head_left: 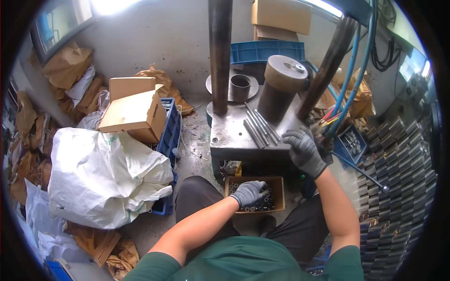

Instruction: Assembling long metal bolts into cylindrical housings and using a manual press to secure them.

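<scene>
My left hand (249, 193), in a grey knit glove, reaches into a small open cardboard box (279, 204) between my knees. Its fingers are bent over small dark ring-ended cylindrical parts (255, 206); what lies under the fingertips is hidden. At the front right edge of the metal press table (229, 133) is my gloved right hand (303, 149), its fingers loosely bent and slightly apart, with no held thing visible. Just left of it several slim metal rods (260, 129) lie side by side on the table, slanting toward me.
A dark steel column (220, 56) and a thick cylinder (280, 89) rise from the table. Blue hoses (349, 89) hang at the right, near stacked metal bars (398, 178) and a blue parts bin (351, 143). Leftward sit a white sack (103, 178) and a cardboard carton (129, 112).
</scene>
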`<state>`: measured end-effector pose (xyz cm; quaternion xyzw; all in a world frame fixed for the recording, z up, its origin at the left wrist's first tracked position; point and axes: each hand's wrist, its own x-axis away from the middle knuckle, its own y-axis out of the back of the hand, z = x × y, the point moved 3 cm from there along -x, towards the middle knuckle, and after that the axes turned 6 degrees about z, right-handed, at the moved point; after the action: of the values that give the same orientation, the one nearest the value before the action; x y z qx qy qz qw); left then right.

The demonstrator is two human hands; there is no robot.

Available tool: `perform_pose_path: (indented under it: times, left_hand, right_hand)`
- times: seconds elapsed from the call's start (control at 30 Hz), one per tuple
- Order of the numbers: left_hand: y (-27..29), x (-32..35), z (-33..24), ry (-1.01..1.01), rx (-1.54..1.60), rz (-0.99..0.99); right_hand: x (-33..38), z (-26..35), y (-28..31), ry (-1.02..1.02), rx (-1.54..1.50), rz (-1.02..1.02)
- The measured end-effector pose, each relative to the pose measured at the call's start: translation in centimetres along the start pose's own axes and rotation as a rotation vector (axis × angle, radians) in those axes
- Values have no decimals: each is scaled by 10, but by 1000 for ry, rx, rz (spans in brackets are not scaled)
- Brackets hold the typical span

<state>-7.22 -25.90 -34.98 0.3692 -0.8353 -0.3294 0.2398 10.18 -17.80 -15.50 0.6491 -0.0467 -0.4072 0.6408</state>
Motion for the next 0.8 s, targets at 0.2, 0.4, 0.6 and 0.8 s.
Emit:
perform_pose_path:
  times: [0.2,0.4,0.6,0.8]
  left_hand:
    - [-8,10,32,113,42,-1]
    - [-16,8,42,125,-49,-45]
    - [-11,18,24,186,-85,89]
    - [-6,5,24,63,308,-208]
  right_hand:
    - [-11,-57,-85,-154,-129,-65]
    - [-51,-65,-115,-151,51,65]
    - [-40,-58,-117,-243,149,144]
    - [-29,-35,-104,-204,210,163]
